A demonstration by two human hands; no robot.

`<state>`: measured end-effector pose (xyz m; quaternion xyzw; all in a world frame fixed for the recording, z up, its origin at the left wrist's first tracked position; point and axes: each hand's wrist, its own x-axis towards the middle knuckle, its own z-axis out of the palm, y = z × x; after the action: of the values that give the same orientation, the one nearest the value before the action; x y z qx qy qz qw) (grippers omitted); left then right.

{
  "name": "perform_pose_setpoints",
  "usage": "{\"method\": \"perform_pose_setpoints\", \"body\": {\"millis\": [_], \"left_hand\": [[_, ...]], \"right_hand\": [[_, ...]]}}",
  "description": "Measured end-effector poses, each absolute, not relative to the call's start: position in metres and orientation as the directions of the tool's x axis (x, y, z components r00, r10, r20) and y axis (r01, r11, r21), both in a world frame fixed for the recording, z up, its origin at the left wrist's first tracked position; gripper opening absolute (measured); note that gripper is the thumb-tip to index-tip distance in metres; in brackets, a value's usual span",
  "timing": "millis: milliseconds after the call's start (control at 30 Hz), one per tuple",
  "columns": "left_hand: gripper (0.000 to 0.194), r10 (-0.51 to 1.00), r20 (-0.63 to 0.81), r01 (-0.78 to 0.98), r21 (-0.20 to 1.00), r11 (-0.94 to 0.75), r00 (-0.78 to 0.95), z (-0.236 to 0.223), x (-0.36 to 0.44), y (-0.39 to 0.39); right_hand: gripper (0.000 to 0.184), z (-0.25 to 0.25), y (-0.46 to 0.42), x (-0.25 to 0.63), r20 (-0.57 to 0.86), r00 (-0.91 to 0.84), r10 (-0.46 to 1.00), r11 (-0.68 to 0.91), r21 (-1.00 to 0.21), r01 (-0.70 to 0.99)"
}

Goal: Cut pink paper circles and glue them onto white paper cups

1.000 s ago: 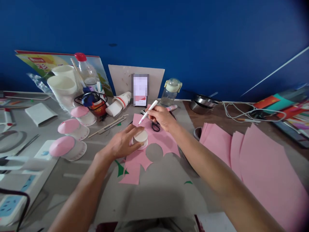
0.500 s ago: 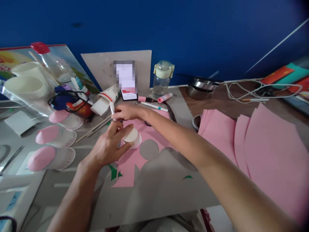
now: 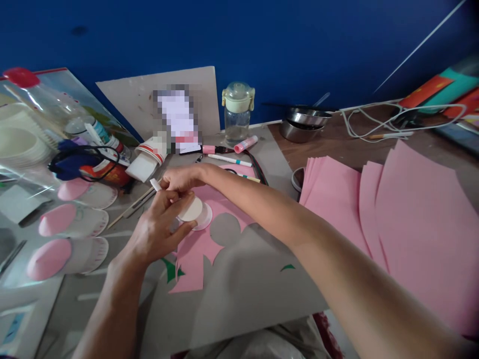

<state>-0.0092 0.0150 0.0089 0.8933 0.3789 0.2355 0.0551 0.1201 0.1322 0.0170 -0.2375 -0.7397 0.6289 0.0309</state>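
Pen tip's out of sight behind the fingers, so can't tell if it touches anything. R hand [image 3: 182, 179] is partly hid behind L hand [image 3: 159, 222]; its exact grip is hard to make out. Phone [image 3: 179, 117] is pixelated, no reading it. Cup stack [image 3: 22, 139] is cut off at L edge; pink sheets [image 3: 422, 219] fade into the dark R corner. Scissors [image 3: 231, 171] mostly hid by the R forearm, just a bit of dark loop showing.

L hand: thumb & fingers spread moderately, spanning the white cup [image 3: 192, 209] & gripping it. R hand: fingers closed narrow round the white marker [image 3: 154, 184], barrel end poking up just beyond the L knuckles.

White cup is upside down on the cut pink paper [image 3: 192, 264], btwn L thumb & fingers, base up, part of its rim showing on the R. R hand is just beyond it, wrist crossing over the paper's far side.
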Motion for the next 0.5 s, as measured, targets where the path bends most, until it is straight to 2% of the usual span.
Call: {"method": "perform_pose_setpoints", "body": {"millis": [267,500], "left_hand": [[0.058,0.688,0.391,0.648,0.251,-0.719,0.612,0.0085,-0.0087,0.0147],[0.060,0.688,0.389,0.644,0.259,-0.720,0.612,0.0085,-0.0090,0.0154]], "right_hand": [[0.016,0.0107,0.1365,0.1181,-0.253,-0.902,0.350,0.060,-0.955,0.291],[0.019,0.0128,0.1360,0.1193,-0.261,-0.901,0.346,0.013,-0.959,0.282]]}}
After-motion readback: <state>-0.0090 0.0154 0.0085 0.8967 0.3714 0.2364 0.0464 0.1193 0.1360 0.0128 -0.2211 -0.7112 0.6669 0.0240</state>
